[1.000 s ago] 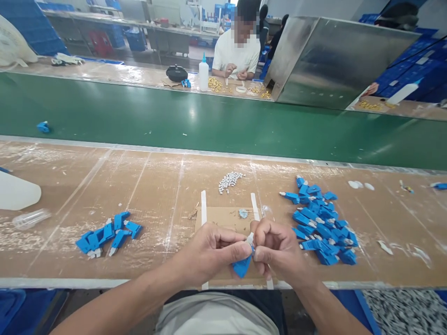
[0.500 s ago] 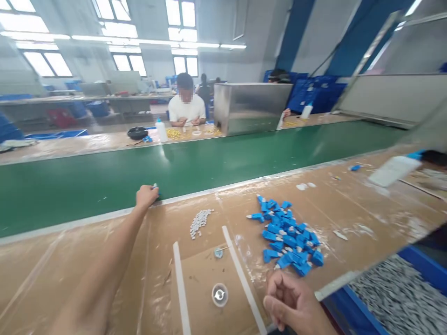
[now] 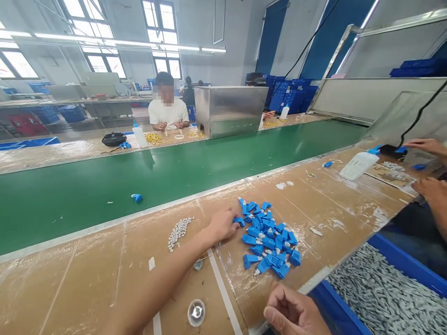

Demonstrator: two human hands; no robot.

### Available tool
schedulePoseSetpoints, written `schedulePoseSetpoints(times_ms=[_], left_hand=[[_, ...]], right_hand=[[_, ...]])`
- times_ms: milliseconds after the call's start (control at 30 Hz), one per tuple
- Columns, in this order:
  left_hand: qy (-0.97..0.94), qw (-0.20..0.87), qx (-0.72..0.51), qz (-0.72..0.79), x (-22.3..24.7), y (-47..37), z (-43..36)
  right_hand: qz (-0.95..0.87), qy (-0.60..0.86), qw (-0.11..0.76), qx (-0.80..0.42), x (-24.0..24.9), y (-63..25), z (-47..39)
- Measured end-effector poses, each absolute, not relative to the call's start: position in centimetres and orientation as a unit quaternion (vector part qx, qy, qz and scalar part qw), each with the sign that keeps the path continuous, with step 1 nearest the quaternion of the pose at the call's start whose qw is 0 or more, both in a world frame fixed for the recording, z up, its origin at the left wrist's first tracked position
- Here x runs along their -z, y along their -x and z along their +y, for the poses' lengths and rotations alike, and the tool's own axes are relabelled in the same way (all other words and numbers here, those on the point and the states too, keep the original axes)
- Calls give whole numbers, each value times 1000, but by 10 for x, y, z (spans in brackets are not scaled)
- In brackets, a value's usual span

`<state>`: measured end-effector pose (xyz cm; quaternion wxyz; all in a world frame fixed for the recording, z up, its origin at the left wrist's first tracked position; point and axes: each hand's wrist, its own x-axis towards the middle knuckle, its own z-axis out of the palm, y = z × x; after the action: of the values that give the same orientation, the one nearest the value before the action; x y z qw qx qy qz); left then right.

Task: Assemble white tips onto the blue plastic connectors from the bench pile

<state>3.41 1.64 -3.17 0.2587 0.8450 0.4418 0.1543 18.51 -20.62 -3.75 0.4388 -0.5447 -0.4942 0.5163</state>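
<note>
My left hand (image 3: pixel 225 224) reaches across to the left edge of a pile of blue plastic pieces (image 3: pixel 270 239), its fingers closed on one blue piece (image 3: pixel 239 221). Near the table's front edge, below the pile, my right hand (image 3: pixel 291 309) is curled, thumb and fingers together; whether anything small is between them is hidden. Small grey parts (image 3: pixel 179 232) lie left of my left hand. A small round cup (image 3: pixel 196 312) stands on the cardboard, partly beside my left forearm. Another blue piece (image 3: pixel 137 197) lies on the green belt (image 3: pixel 209 163).
Across the belt a person in a white shirt (image 3: pixel 168 111) works beside a metal box (image 3: pixel 232 111). Another person's hands (image 3: pixel 431 186) are at the right edge, near a white bottle (image 3: pixel 359 165). A blue bin (image 3: pixel 342 307) of grey pieces stands lower right.
My left hand has moved right from the belt's edge to the blue pile. A blue piece now lies on the belt. The view has shifted, showing more on the right.
</note>
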Motion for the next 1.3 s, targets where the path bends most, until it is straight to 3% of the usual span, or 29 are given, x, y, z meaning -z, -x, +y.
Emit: schedulePoseSetpoints(times_ms=[233,400,733,1067,1300], left_hand=[[-793,283,-236,485,2,15,-11],[-654,405,-354,533,-20,83,-89],[-352,564,-500,555,43,133,-204],[-331,593,-518,519,47,137,-212],[-353,598,-564,447,43,136,-218]], right_hand=[[-563,528,404,-491,29,-178,-207],[-588,507,380,-503,45,-140,-200],[-666,496,341,-440,65,-83,-187],[-712,461,356,-393,65,-83,-184],[-768,445,302,-348,51,-88,-190]])
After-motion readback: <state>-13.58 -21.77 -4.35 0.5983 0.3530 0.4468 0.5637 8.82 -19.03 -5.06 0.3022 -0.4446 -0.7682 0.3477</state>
